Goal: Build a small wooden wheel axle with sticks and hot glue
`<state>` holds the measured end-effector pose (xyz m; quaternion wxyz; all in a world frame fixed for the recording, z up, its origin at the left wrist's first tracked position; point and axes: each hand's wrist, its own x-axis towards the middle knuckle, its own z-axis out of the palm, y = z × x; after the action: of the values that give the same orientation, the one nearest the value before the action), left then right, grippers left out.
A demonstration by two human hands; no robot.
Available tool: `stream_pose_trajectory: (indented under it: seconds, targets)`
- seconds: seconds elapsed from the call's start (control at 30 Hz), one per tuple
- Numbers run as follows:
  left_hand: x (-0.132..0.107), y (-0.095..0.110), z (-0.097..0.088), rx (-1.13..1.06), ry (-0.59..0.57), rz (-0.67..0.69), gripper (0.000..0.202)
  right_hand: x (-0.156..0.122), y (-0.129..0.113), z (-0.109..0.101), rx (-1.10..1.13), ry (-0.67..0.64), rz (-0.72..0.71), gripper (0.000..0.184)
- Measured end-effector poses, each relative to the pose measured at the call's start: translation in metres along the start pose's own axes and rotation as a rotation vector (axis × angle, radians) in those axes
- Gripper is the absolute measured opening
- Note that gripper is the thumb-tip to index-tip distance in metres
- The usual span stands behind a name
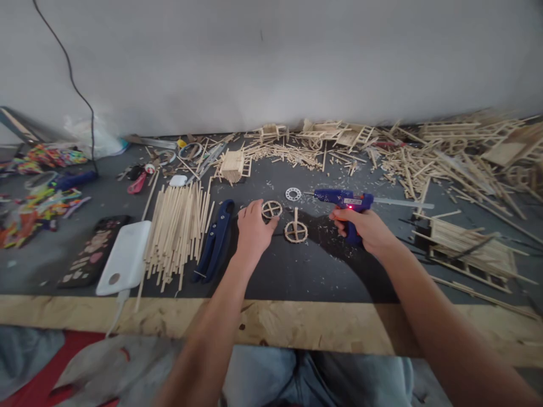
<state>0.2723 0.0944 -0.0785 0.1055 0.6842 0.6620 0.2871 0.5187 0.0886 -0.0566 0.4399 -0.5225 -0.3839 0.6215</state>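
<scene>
The left hand [251, 225] pinches a spoked stick wheel [272, 210]; the right hand [365, 226] grips a glue gun [344, 198]. Gluing seems in hand, calling for nozzle [309, 193] against wood.

The left hand [251, 226] covers part of a wooden wheel's [272, 210] rim. Much of the glue gun's [337, 196] handle is hidden by the right hand [370, 226], and its label [353, 201] is too small to read. The 2 forearms [221, 316] run out of view. Blurred stick pieces [515, 141] are cut off at right, colourful strips [31, 229] at left, a black cord [70, 70] at top.
</scene>
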Motion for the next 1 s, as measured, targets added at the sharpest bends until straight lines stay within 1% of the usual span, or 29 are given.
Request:
stream_pose_trajectory:
  seconds: [0.1,0.2,0.27,0.33,0.4,0.5,0.57,0.6,0.67,0.73,0.83,0.93,1.0]
  targets:
    - [0.008,-0.002,0.004,-0.033,-0.041,0.031,0.057,-0.001,0.0,-0.001,0.009,-0.006,-0.007,0.019]
    - [0.016,-0.001,0.002,-0.06,-0.104,0.058,0.058,-0.002,0.0,-0.002,0.032,-0.01,-0.014,0.02]
    - [0.019,0.002,-0.002,-0.096,-0.129,0.042,0.058,-0.003,0.001,-0.002,0.054,-0.015,-0.021,0.02]
    - [0.021,0.005,-0.007,-0.186,-0.126,-0.026,0.06,-0.003,0.003,-0.002,0.07,-0.022,-0.03,0.02]
    - [0.021,0.007,-0.01,-0.372,-0.115,-0.132,0.057,-0.004,0.005,-0.003,0.072,-0.034,-0.032,0.02]
    - [0.02,0.01,-0.011,-0.83,-0.162,-0.277,0.051,-0.007,0.007,-0.002,0.043,-0.064,-0.03,0.02]
    - [0.02,0.014,-0.011,-1.137,-0.222,-0.333,0.051,-0.008,0.007,0.001,0.002,-0.077,-0.039,0.02]
    - [0.02,0.016,-0.012,-1.254,-0.25,-0.35,0.053,-0.008,0.007,0.002,-0.024,-0.082,-0.047,0.021]
    - [0.021,0.021,-0.012,-1.391,-0.307,-0.368,0.055,-0.008,0.006,0.006,-0.083,-0.095,-0.066,0.022]
    - [0.021,0.025,-0.012,-1.444,-0.377,-0.381,0.054,-0.007,0.007,0.009,-0.14,-0.121,-0.087,0.022]
    - [0.021,0.026,-0.007,-1.455,-0.459,-0.374,0.051,-0.005,0.01,0.012,-0.191,-0.131,-0.084,0.023]
    - [0.02,0.023,0.0,-1.418,-0.503,-0.335,0.046,-0.002,0.017,0.011,-0.252,-0.064,-0.05,0.026]
    - [0.019,0.022,0.003,-1.409,-0.52,-0.342,0.045,0.0,0.021,0.01,-0.311,-0.026,-0.027,0.029]
